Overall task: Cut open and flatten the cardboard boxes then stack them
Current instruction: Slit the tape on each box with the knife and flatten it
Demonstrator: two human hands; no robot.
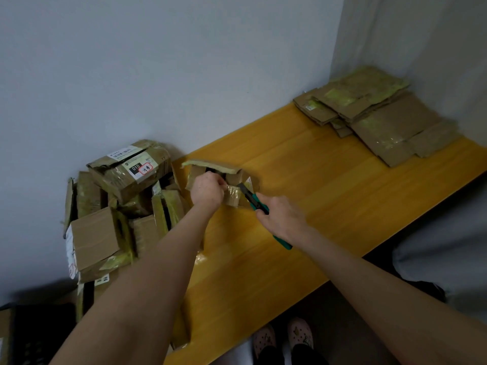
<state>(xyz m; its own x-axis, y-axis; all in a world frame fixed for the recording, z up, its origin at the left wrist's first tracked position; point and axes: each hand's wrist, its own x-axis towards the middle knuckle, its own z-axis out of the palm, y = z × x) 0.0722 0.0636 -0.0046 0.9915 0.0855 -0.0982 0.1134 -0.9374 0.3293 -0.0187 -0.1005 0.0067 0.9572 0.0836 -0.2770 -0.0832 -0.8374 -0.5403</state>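
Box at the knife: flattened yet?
Not flattened. The box stands, top flap raised, dark hollow inside; left hand grips it, right hand holds the knife.

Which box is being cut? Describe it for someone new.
On the long yellow wooden table, go to its left end beside the pile of taped brown cardboard boxes. The small open-flapped cardboard box there is the only one the left hand grips, and the right hand holds a green-handled utility knife to it.

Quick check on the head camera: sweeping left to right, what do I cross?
In order: pile of uncut boxes → left hand, gripping the small box → utility knife → right hand, holding the knife → stack of flattened cardboard at the far right.
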